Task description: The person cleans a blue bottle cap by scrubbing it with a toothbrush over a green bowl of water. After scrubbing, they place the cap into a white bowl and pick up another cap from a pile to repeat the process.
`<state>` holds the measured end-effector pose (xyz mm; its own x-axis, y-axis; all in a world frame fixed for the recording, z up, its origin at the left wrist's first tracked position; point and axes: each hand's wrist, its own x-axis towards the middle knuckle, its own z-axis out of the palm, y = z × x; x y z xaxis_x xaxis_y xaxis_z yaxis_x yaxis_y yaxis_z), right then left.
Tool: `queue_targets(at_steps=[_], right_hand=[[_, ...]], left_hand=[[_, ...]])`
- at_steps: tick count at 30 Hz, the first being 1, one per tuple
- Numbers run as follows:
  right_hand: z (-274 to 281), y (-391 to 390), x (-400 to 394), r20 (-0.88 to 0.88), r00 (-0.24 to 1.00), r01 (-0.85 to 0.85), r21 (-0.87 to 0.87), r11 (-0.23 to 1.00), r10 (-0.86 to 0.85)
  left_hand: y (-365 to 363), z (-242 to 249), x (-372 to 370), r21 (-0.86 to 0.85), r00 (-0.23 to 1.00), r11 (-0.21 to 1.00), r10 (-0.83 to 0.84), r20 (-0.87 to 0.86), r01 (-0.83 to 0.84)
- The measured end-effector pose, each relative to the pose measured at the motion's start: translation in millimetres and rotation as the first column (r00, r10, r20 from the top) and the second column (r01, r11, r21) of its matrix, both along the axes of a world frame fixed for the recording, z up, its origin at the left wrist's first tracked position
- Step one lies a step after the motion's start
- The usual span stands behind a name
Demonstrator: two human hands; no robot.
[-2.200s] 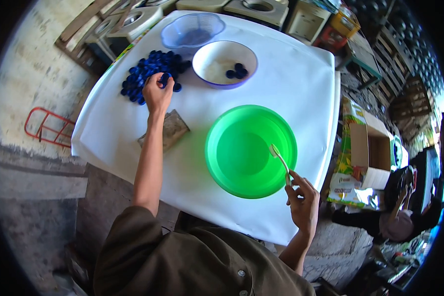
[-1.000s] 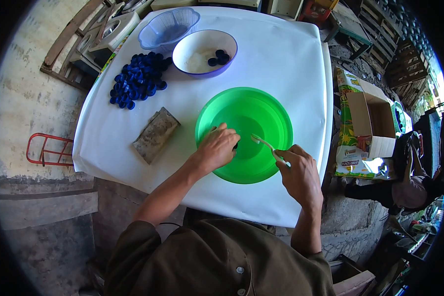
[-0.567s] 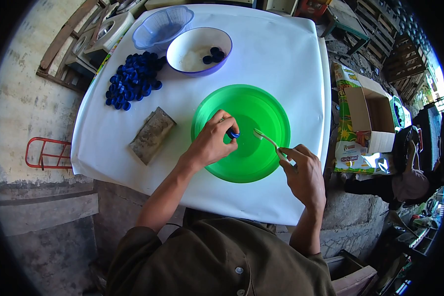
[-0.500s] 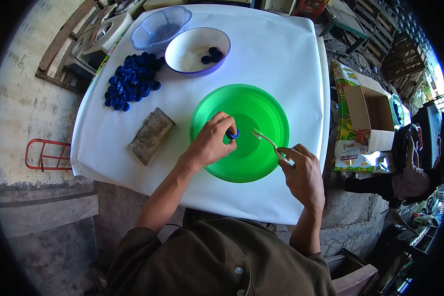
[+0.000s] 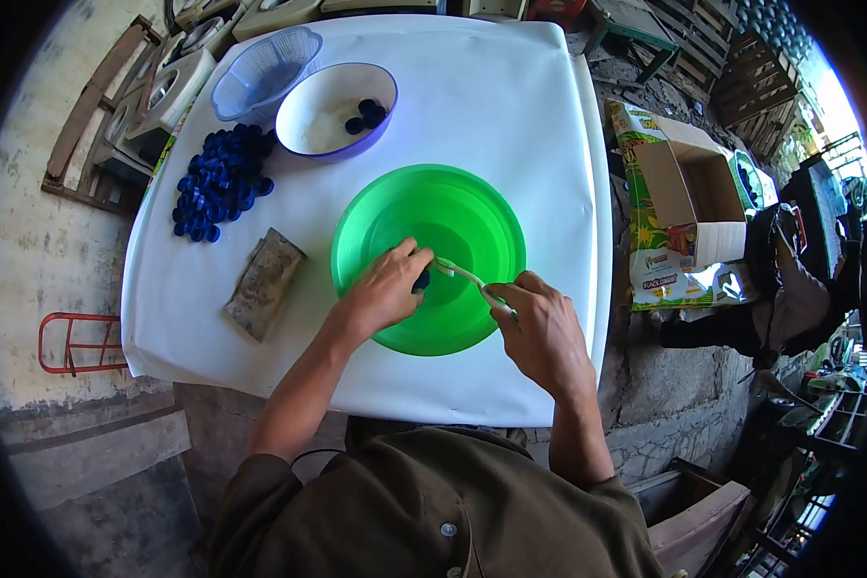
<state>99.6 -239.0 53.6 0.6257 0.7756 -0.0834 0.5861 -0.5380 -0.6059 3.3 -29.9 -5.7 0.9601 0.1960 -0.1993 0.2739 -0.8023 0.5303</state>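
Your left hand [image 5: 380,294] is closed around a blue bottle cap [image 5: 421,280], holding it over the middle of the green basin [image 5: 428,217]. Your right hand [image 5: 539,332] is clamped on the handle of a toothbrush [image 5: 462,275], whose head points left and meets the cap. The two hands are near each other, both over the near half of the basin. The basin sits in the middle of the white tabletop [image 5: 511,106]. To the far left lies a pile of blue caps [image 5: 214,186], with a white bowl [image 5: 335,99] holding a few caps beside it and a pale blue strainer [image 5: 265,69] further left. A grey block [image 5: 263,284] lies left of the basin.
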Motion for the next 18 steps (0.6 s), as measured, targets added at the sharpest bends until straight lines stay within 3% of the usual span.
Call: queue_targets(at_steps=[2,5,9,12,18], right_hand=[[4,0,1,0.007,1.000,0.015,-0.005,1.000,-0.015],[5,-1,2,0.022,1.000,0.023,0.003,1.000,-0.023],[6,0,3,0.047,0.999,0.019,-0.018,1.000,-0.019],[5,-1,4,0.085,0.996,-0.015,-0.050,0.999,0.019],[8,1,0,0.100,0.990,-0.090,-0.121,0.989,0.102]], left_hand=[[-2,10,4,-0.087,0.997,0.994,0.073,0.008,-0.072],[-3,9,3,-0.071,0.996,0.995,0.067,-0.051,-0.070],[5,1,1,-0.005,0.984,0.998,-0.056,0.167,0.058],[7,23,1,-0.220,0.946,0.972,0.152,0.287,-0.089],[11,25,4,-0.278,0.763,0.960,0.178,0.621,0.002]])
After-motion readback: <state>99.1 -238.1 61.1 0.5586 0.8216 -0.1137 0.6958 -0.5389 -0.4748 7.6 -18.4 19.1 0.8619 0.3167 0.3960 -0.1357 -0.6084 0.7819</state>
